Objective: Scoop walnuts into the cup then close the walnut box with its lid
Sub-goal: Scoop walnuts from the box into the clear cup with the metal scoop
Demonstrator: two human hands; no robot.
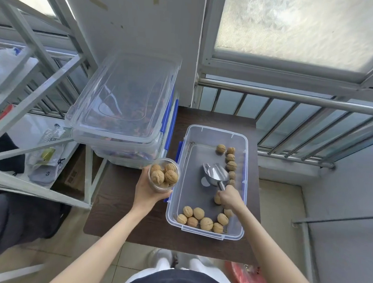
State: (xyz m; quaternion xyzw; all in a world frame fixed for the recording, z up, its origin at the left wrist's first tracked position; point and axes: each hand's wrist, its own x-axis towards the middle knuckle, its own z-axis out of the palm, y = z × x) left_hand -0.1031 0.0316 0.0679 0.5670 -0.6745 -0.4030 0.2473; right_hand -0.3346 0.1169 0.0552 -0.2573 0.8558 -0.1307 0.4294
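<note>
A clear plastic walnut box (pixel 215 133) with blue clips stands open on the dark wooden table (pixel 120 205). Several walnuts (pixel 198 218) lie along its near end and right wall. My right hand (pixel 230 198) grips the handle of a metal scoop (pixel 215 173) inside the box; the scoop's bowl looks empty. My left hand (pixel 148 189) holds a clear cup (pixel 164 175) with several walnuts in it, just left of the box. A clear lid (pixel 124 96) rests on top of the stacked boxes to the left.
Stacked clear storage boxes (pixel 127 145) with dark contents stand at the table's back left. A grey metal shelf frame (pixel 40 80) with bags is further left. A metal railing (pixel 305 119) and window are behind. A red object (pixel 248 278) lies on the floor at lower right.
</note>
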